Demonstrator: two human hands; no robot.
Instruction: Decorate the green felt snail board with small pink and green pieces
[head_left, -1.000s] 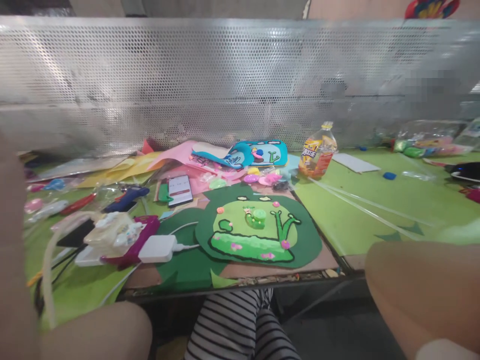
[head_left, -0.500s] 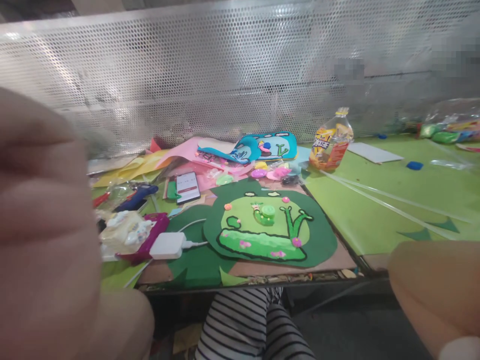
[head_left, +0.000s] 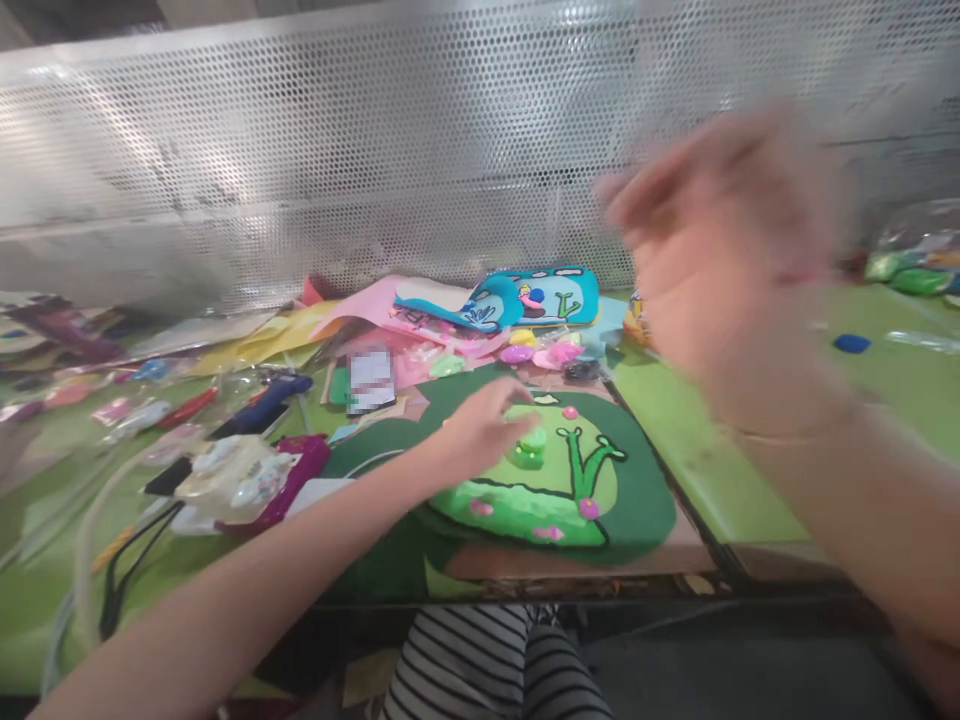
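Note:
My left hand [head_left: 484, 430] reaches over the left part of a green clay picture [head_left: 637, 500], thumb and fingers apart with nothing visible between them. Beside the fingertips sits a small green clay snail [head_left: 530, 450]; whether they touch it I cannot tell. The picture also bears a black-outlined green plant [head_left: 585, 460] and a strip of green clay grass [head_left: 510, 515] with pink bits. My right hand [head_left: 727, 230] is raised above the right side of the table, smeared by motion, and partly hides a drink bottle [head_left: 637, 320] behind it.
Blue clay pictures [head_left: 555, 295] and lumps of coloured clay [head_left: 517, 353] lie at the back. Leftward are a phone [head_left: 371, 380], a cream-decorated case [head_left: 240, 480], a blue glue gun [head_left: 270, 400] and cables [head_left: 86, 540]. A perforated metal panel [head_left: 375, 150] closes off the back.
Both hands were close to the camera at the sides. My left hand has moved down over the green picture, and the right hand now shows raised in front of the bottle.

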